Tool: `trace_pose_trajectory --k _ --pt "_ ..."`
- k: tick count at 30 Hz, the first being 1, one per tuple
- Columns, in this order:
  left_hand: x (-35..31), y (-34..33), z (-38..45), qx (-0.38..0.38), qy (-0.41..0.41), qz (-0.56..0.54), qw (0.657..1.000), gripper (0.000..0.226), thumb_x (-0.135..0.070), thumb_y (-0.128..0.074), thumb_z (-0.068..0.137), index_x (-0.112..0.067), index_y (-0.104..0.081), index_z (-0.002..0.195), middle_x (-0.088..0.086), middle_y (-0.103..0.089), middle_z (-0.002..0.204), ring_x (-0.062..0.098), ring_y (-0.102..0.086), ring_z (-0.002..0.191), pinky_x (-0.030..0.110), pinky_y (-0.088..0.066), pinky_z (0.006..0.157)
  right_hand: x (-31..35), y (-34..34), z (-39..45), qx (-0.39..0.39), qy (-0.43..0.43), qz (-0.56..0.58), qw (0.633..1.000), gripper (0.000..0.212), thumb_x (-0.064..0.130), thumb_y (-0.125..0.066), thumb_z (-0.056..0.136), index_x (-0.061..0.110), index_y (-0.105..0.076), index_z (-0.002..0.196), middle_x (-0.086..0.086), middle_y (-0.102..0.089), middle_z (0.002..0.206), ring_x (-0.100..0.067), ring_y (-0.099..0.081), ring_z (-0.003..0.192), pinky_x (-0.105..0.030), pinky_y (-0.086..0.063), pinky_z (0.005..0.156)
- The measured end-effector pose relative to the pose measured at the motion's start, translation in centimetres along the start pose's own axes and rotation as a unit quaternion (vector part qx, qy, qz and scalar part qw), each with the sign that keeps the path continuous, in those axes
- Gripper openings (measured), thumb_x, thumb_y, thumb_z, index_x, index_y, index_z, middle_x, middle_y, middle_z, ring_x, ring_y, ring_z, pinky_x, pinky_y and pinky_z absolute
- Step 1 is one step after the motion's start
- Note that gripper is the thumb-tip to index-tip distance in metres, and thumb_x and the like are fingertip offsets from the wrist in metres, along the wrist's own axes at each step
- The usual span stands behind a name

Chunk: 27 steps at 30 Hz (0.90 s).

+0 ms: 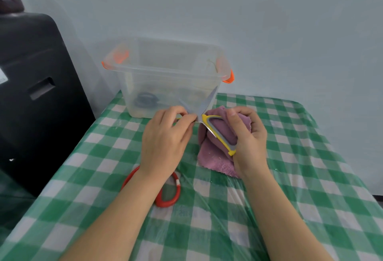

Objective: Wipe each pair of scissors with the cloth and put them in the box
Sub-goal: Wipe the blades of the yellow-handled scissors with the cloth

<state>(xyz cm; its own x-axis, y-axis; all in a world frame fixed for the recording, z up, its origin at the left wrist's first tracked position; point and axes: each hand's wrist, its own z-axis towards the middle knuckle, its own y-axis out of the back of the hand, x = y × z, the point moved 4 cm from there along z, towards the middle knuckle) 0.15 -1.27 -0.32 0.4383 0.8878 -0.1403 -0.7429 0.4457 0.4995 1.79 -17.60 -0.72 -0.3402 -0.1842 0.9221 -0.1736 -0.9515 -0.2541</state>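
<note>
I see the left hand (165, 138) pinching the yellow scissors (215, 131), blades spread, just before the box (165, 78). The right hand (248, 136) grips the purple cloth (215, 157) against one handle. Red scissors (167, 190) lie nearer me.

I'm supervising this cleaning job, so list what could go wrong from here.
1. The yellow-handled scissors are held open, blades bare near the left hand fingers: a slip could cut.
2. The purple terry cloth bunched in the right hand may snag on the blades.
3. The left forearm lies over the red-handled scissors and might knock them.
</note>
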Motion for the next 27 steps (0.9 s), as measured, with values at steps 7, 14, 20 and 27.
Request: trace_pose_trajectory --k 7,14,20,27 --pt "0.1 -0.2 -0.2 0.002 0.023 0.003 1.0 0.013 -0.016 -0.064 0.088 -0.01 -0.069 0.099 0.004 -0.063 0.098 0.021 -0.047 0.088 0.028 -0.043 0.05 -0.7 0.6 0.5 -0.079 -0.035 0.101 0.991 0.009 0.029 -0.063 0.078 0.02 -0.063 0.079 0.004 -0.064 0.078 -0.013 -0.059 0.077 -0.03 -0.052 0.076" --pt "0.5 0.5 0.0 -0.066 0.196 -0.252 0.945 0.01 -0.015 -0.064 0.091 -0.021 -0.056 0.092 -0.002 -0.05 0.094 0.001 -0.052 0.08 0.012 -0.046 0.065 -0.4 0.4 0.4 -0.017 0.022 0.005 1.0 0.008 0.015 -0.065 0.092 0.019 -0.063 0.085 0.016 -0.067 0.081 -0.002 -0.061 0.083 -0.023 -0.05 0.08" --pt "2.1 -0.6 -0.4 -0.094 0.417 -0.458 0.78 0.015 -0.011 -0.065 0.091 -0.024 -0.058 0.09 -0.003 -0.065 0.088 0.009 -0.061 0.08 0.036 -0.058 0.072 -0.3 0.1 0.2 0.02 0.042 -0.021 0.999 0.01 0.012 -0.069 0.089 0.018 -0.064 0.084 0.018 -0.067 0.079 0.0 -0.061 0.08 -0.019 -0.05 0.077" --pt "1.9 -1.5 -0.3 -0.088 0.479 -0.553 0.676 0.012 -0.007 -0.063 0.091 -0.017 -0.061 0.086 -0.007 -0.064 0.086 0.01 -0.061 0.08 0.033 -0.058 0.072 -0.8 -1.7 -0.5 0.14 0.028 -0.065 0.988 0.02 0.0 -0.073 0.082 0.014 -0.061 0.09 0.023 -0.069 0.077 0.004 -0.063 0.072 -0.012 -0.047 0.069"
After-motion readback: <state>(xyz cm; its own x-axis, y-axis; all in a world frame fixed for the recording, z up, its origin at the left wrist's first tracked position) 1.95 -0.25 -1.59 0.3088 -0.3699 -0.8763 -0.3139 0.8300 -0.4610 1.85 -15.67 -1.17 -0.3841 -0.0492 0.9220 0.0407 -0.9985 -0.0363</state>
